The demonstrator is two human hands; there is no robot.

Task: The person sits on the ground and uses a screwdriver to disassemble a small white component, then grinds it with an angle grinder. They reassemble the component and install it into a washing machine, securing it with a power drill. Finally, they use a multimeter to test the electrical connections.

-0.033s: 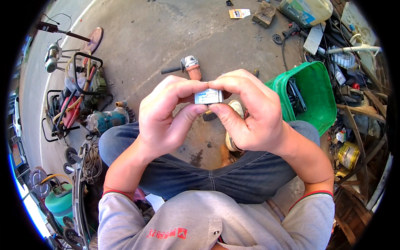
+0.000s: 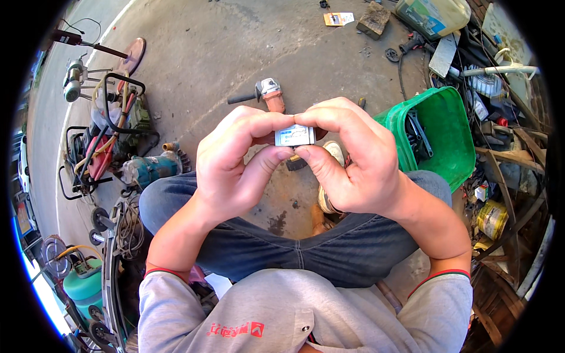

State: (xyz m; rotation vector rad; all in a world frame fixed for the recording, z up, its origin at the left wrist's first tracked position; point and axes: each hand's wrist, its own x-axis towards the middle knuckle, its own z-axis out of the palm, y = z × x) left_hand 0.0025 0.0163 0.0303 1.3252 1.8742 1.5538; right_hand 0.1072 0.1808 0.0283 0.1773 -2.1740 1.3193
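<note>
- Barely any shift since earlier frame
- Our left hand (image 2: 232,159) and right hand (image 2: 362,159) pinch small box (image 2: 299,137) between thumbs and fingers
- Angle grinder (image 2: 271,90) beyond, green bin (image 2: 453,154) right
- Box label (image 2: 287,136) blue-printed; shirt print (image 2: 257,329) red

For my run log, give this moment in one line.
left hand: holds small labelled object | right hand: holds same object | angle grinder: on ground | green bin: right, tools inside

Small white box (image 2: 294,136), blue markings, held aloft

Bright daylight, strongly curved black-rimmed edges
</note>
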